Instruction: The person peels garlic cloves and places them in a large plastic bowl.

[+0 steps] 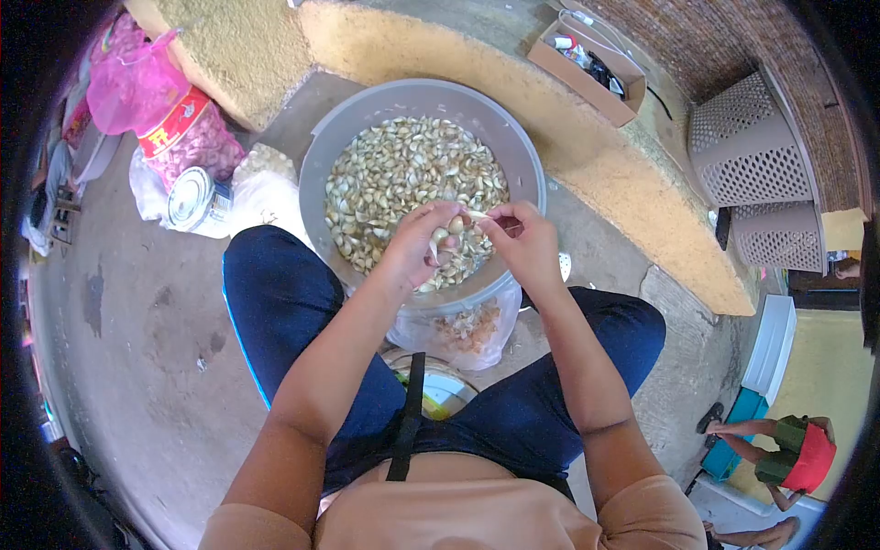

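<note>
A large grey tub [423, 89] holds many pale garlic cloves [394, 165]. Over its near part, my left hand [424, 240] is closed round a few garlic cloves [441, 236]. My right hand [521, 235] is to the right of it, thumb and fingers pinched on a thin pale piece of peel [478, 216] that reaches towards my left fingertips. Below the tub's near rim lies a clear plastic bag [477, 335] with brownish peelings in it.
Pink mesh sacks [197, 142], a tin can [194, 203] and white bags [270, 197] stand at the left. A yellow ledge [550, 119] curves behind the tub, with a cardboard box [587, 73]. Perforated baskets [756, 147] and a person in red [811, 458] are at the right.
</note>
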Available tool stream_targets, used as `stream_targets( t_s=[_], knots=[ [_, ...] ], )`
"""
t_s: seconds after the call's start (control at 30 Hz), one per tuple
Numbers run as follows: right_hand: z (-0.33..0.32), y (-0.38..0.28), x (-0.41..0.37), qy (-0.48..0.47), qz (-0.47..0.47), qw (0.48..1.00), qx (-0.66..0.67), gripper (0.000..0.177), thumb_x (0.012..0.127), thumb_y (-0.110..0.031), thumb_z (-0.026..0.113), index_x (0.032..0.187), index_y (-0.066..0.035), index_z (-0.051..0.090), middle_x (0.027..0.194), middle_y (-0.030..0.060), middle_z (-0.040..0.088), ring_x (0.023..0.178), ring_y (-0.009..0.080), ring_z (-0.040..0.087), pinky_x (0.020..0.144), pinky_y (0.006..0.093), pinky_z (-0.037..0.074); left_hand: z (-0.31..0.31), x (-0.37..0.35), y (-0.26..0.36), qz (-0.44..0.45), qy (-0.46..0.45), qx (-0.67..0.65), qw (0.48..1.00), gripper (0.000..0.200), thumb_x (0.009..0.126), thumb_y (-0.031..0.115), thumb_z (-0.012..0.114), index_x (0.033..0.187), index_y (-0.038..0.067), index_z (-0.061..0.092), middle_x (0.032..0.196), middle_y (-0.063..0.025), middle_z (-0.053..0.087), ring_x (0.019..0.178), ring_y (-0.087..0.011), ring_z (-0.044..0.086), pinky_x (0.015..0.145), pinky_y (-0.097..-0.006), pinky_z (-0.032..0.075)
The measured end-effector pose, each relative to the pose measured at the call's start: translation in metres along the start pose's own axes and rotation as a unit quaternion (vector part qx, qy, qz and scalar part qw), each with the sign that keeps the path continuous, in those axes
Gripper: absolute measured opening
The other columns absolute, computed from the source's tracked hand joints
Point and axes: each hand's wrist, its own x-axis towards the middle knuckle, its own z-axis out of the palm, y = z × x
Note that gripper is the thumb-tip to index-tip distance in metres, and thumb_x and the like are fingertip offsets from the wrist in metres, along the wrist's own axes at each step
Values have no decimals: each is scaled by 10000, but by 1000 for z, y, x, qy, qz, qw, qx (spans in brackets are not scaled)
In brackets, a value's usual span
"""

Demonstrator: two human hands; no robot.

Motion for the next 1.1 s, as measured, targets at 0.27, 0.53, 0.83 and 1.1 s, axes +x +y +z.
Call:
stream_targets(
  t_s=[0.27,0.53,0.83,1.1],
  knots=[
    [-3,-5,-1,-16,-60,997,-44,135,714,-93,634,797,-4,576,770,109,582,661,185,589,569,272,465,-4,5,-7,129,35,217,967,94,716,112,596,798,66,585,654,7,530,519,-48,482,394,-177,312],
    [11,4,-5,-42,-23,999,20,147,747,-51,594,890,-16,604,775,104,595,680,169,598,605,259,467,-11,14,-17,136,45,176,974,89,722,84,572,801,44,578,624,-9,529,503,-60,482,415,-182,335],
    [11,7,-4,-104,43,980,167,120,787,-27,550,888,7,605,779,66,608,693,108,582,626,228,464,-8,4,-10,5,22,96,995,135,753,103,549,875,46,557,624,-6,493,513,-74,471,369,-186,311],
    [7,1,1,-111,75,968,213,201,795,-33,547,990,-12,589,812,55,589,718,110,564,640,233,475,-2,-2,-5,0,22,101,995,113,782,127,535,882,84,508,697,-1,473,545,-78,451,401,-169,313]
  ],
)
